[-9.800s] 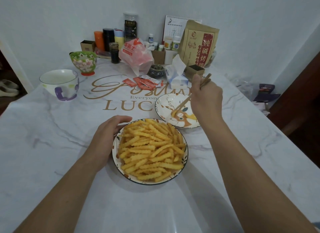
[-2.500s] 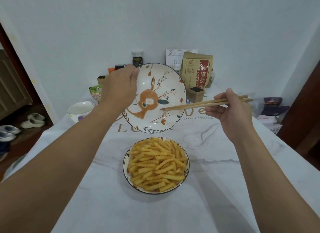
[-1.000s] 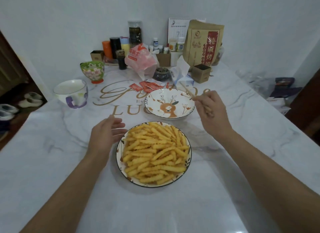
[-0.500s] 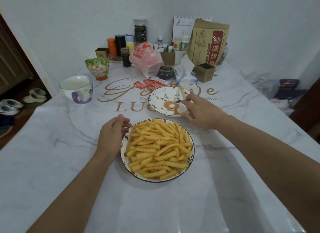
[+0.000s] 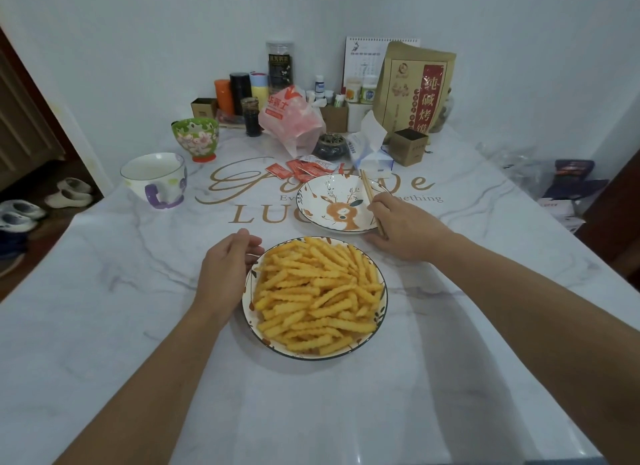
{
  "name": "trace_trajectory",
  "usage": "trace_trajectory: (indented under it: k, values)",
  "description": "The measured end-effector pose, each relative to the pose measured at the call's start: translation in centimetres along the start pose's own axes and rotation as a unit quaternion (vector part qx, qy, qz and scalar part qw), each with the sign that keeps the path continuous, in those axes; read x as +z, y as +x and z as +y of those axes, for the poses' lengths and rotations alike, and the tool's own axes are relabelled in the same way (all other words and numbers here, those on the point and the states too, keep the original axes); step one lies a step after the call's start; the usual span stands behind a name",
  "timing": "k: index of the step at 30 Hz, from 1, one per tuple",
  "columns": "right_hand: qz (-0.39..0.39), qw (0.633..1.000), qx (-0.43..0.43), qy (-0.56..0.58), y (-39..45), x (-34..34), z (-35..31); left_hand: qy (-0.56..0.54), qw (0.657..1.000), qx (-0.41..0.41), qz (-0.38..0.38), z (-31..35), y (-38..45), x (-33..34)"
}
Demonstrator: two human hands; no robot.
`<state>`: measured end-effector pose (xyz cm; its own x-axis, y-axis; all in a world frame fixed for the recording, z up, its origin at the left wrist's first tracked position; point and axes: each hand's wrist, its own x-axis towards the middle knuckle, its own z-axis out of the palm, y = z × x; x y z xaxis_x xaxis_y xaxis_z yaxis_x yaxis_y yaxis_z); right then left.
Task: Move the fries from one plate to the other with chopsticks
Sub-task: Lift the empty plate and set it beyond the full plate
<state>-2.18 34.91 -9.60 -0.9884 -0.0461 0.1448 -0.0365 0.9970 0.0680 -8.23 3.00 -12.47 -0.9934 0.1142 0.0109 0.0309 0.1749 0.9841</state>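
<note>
Head cam: L hand (image 5: 227, 274) is resting w/ relaxed fingers against the fries plate (image 5: 313, 354) rim at 9 o'clock; fries (image 5: 318, 295) are sitting piled on it. R hand (image 5: 403, 230) is gripping chopsticks (image 5: 367, 191) over the deer plate (image 5: 311, 201), lying at 1 o'clock from the fries.

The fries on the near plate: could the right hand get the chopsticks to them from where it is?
Probably yes. The right hand holds the chopsticks at the deer plate, right beside the fries, with nothing between. The left hand only touches the far rim.
</note>
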Motion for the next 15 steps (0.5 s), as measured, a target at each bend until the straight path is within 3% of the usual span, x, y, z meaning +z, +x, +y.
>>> trace_trajectory:
  k: [15]
  values:
    - [-0.014, 0.999, -0.019, -0.049, -0.9, 0.2, 0.2, 0.015, 1.0, 0.008, -0.003, -0.1, -0.2, -0.1]
